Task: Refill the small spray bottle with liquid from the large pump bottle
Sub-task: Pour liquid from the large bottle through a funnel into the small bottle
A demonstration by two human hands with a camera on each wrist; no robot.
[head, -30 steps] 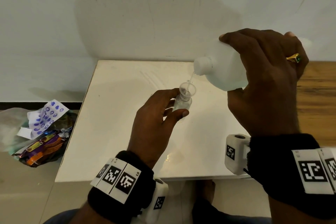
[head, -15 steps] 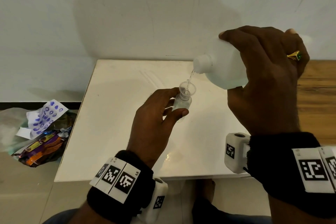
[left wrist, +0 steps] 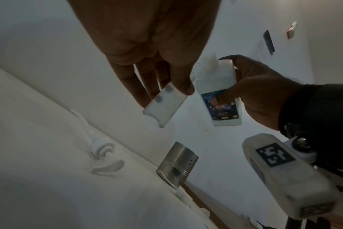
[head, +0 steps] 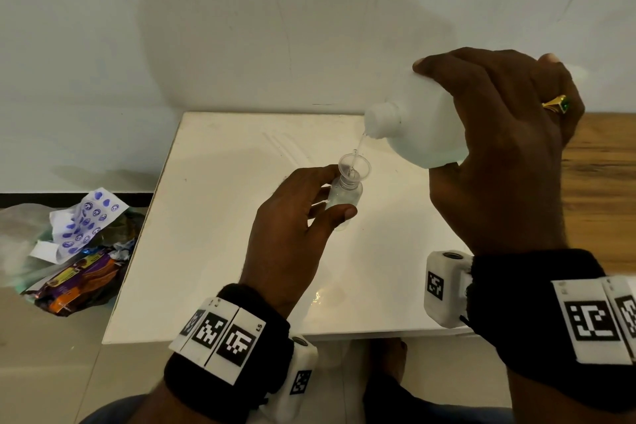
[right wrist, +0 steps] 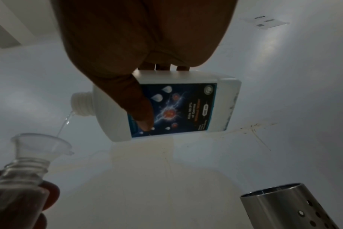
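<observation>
Head view first, and the white desk (head: 213, 251) fills the middle of the scene, pushed against a pale wall, with a heap of crumpled wrappers (head: 72, 251) on the floor off to its left. Above the desk's far right, the right hand (head: 499, 155) has the large pump bottle (head: 426, 127) tipped nearly on its side, open neck pointing left and down; the fingers wrap over the top of the body while the thumb, seen from the right wrist view, presses flat across the blue label. No pump on that neck right now, and a white pump head (left wrist: 102, 148) lies on the desk in the left wrist view. Beside it stands a steel perforated cup (left wrist: 176, 162). Moving down in size, the left hand (head: 292, 234) holds the small spray bottle (head: 344, 198) upright just off the desk, below and left of the big bottle's neck. The fingers sit along its far side, the thumb tip presses the near side low down, so the clear body is pinched between them with its base poking out beneath. Clear liquid shows inside it. Sitting in its mouth is a little clear funnel (head: 354, 167), and a thin stream of liquid (head: 359, 144) runs from the big bottle's neck straight into that funnel.
</observation>
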